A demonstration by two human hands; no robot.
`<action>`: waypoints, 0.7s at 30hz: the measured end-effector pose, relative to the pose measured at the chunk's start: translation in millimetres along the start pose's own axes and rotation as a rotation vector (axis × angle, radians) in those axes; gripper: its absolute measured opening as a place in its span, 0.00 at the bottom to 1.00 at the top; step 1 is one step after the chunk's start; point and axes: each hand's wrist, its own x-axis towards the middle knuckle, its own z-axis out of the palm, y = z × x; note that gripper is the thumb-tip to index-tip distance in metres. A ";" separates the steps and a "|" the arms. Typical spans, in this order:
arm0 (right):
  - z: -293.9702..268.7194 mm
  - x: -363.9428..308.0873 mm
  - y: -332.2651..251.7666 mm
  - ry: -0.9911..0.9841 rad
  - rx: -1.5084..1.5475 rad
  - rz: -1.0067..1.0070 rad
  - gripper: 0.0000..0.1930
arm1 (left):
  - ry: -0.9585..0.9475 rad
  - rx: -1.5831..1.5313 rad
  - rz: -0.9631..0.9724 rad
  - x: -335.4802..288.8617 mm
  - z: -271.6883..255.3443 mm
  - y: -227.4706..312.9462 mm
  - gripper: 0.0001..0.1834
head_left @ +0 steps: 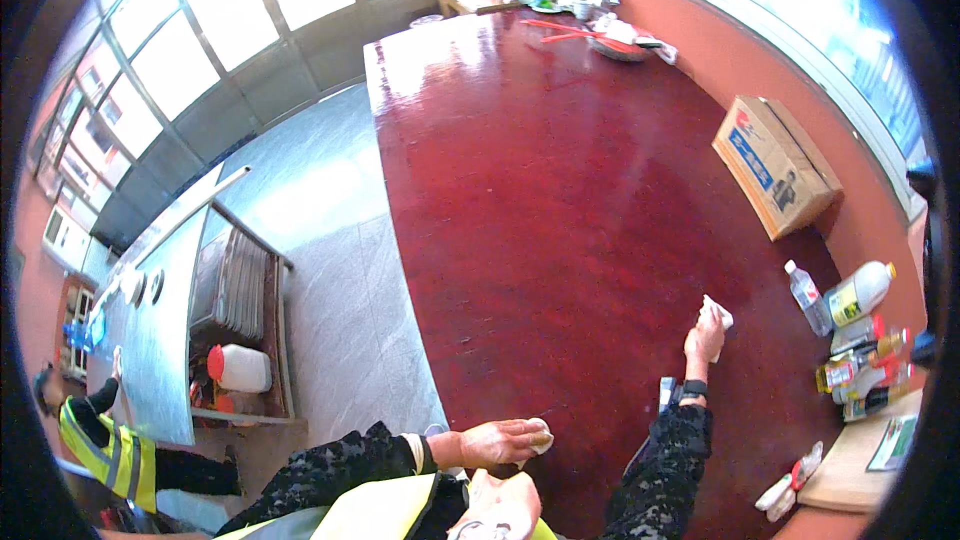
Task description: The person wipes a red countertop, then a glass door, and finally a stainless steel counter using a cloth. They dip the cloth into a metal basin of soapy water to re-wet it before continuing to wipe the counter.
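Note:
A dark red glossy table (pixel 540 200) spreads out in front of me. My left hand (pixel 500 442) rests by its near edge, fingers curled over a small white cloth (pixel 542 436). Farther out and to the right, my right hand (pixel 704 336) presses a folded white cloth (pixel 722 316) on the tabletop. Both sleeves are dark camouflage, and a dark band circles the right wrist. How the fingers close underneath the cloths is hidden.
On the right stand a cardboard box (pixel 775 168), a clear plastic bottle (pixel 808 298) and several other bottles. A bowl (pixel 620 46) with red sticks sits at the far end. At left, a person in a yellow vest (pixel 110 450) reaches over a metal table (pixel 160 340).

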 end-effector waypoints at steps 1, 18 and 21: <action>0.0 -4.6 -1.9 -0.021 -0.059 -0.015 0.22 | -0.016 0.004 -0.007 -1.0 0.8 0.1 0.21; -44.2 -188.3 -140.2 -0.199 -0.121 -0.068 0.22 | -0.051 0.084 0.157 -30.3 1.7 -31.7 0.19; -44.9 -212.1 -164.8 -0.185 -0.197 -0.061 0.21 | 0.069 0.136 0.212 -55.4 -15.6 -47.2 0.19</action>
